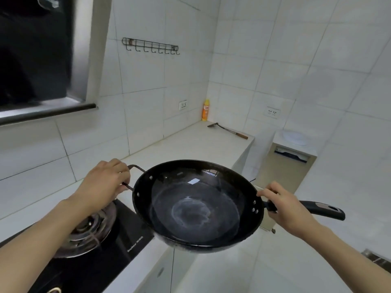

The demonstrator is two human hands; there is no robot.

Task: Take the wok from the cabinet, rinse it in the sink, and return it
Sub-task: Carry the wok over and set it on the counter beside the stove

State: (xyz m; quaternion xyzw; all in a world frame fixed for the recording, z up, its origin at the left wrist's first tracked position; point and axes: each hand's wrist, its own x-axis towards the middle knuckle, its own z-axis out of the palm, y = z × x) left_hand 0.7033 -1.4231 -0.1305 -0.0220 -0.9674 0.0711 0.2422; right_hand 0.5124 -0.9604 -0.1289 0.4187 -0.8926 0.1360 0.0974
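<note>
Both hands are clamping the wok [196,206], left hand [105,180] gripping the loop handle, right hand [283,206] wrapping the long handle, steadying seemingly heavy, rigid metal.

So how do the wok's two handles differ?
The loop handle is thin bare metal, bent into a loop; the long handle is a thick, straight black grip. The left hand holds the loop handle, the right hand the long handle at its base. Both are riveted to the wok.

White tiled walls [275,49], hook rack [150,45], pale countertop [190,142]
</note>
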